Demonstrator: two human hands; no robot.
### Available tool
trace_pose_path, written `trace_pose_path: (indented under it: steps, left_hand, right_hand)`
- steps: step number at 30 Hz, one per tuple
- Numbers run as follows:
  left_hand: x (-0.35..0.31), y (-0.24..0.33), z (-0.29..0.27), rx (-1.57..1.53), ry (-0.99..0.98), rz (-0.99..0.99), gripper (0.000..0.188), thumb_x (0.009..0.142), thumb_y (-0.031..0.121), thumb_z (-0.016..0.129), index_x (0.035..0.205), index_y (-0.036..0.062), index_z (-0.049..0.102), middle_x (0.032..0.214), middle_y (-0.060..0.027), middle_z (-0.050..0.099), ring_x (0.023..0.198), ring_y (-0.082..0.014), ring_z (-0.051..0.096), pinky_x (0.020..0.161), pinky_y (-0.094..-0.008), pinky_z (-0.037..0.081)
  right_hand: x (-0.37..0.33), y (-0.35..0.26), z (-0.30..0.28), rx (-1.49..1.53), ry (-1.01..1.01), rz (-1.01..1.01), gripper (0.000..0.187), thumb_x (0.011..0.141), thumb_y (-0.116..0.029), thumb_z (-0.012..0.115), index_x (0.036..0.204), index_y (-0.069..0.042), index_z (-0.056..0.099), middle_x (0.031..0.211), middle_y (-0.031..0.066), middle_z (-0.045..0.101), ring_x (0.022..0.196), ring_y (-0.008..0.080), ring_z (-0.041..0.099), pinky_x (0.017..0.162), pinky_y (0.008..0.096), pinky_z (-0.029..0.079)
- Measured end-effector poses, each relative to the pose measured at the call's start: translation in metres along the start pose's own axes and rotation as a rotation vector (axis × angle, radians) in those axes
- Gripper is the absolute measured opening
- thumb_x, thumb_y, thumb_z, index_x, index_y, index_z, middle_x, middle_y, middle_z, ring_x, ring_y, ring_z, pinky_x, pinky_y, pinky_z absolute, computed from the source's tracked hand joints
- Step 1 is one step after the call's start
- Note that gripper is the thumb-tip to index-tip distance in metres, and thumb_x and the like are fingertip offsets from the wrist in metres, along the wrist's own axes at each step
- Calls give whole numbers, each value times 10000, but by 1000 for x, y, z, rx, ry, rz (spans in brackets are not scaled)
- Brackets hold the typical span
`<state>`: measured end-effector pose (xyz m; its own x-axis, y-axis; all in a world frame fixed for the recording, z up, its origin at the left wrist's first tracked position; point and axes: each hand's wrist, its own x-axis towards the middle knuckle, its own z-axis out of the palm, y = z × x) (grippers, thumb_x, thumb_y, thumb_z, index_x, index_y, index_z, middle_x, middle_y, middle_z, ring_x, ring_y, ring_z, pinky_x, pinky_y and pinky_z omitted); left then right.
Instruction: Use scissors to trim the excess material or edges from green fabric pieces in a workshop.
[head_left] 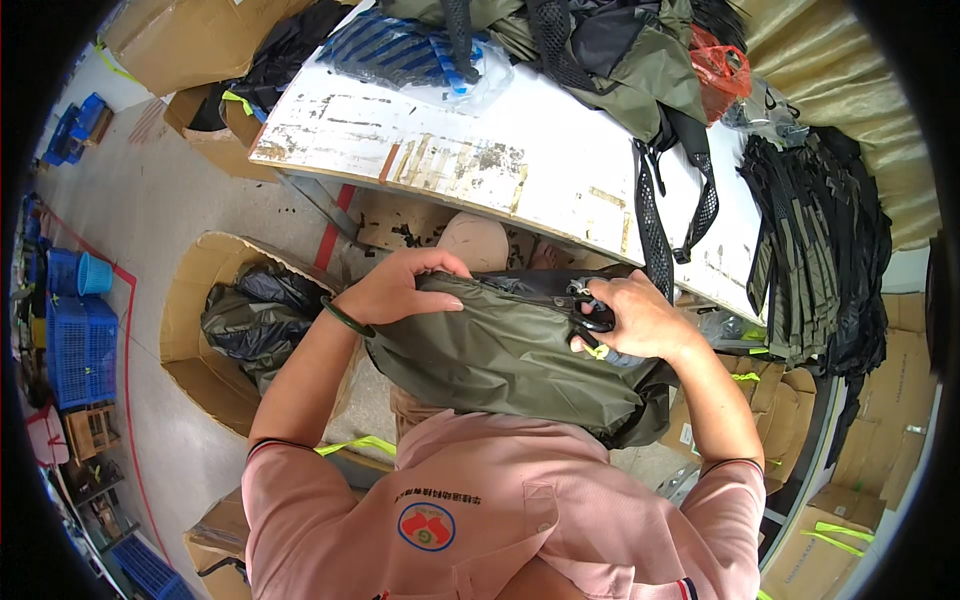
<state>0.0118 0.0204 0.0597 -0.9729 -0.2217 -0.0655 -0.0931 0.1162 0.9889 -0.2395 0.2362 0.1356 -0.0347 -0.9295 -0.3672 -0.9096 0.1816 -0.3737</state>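
Observation:
An olive-green fabric bag point(500, 350) lies across my lap, its dark zipped edge facing the table. My left hand point(405, 285) grips its upper left corner, thumb over the green cloth and fingers behind the edge. A green bangle point(347, 317) circles that wrist. At the bag's right end, my right hand point(637, 315) is closed around a black looped tool point(597, 317) that looks like small scissors, close to the zipped edge. Its blades are hidden. Beneath those fingers shows a bit of yellow-green material point(600, 351).
Ahead stands a worn white table point(440, 135) bearing olive and black bags point(640, 75) with hanging mesh straps. Dark straps and fabric pieces point(815, 250) are stacked at the right. A cardboard box point(190, 330) with dark bags is on my left; blue crates point(82, 345) stand farther left.

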Motion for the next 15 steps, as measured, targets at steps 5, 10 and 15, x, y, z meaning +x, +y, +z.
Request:
trace_pose_path:
  steps: [5,10,15]
  left_hand:
    - [-1,-4,-1,8,-6,42,318,782,100,754,1068,39,627,1000,-16,635,936,-101,567,848,-258,445]
    - [-2,-1,-1,7,2,26,306,778,80,754,1051,27,626,983,-25,639,941,-102,572,864,-260,438]
    - [-1,-2,-1,42,4,40,302,781,81,752,1050,29,626,982,-22,637,930,-102,576,859,-261,442]
  right_hand:
    - [5,-7,2,6,-21,12,456,720,-457,750,853,-49,597,700,131,622,759,329,611,774,374,383]
    - [5,-7,4,-26,18,34,420,725,-430,755,857,-55,619,699,136,635,724,333,604,807,371,414]
    - [2,-8,6,-29,31,54,409,726,-424,756,843,-56,619,691,138,630,739,332,605,802,378,416]
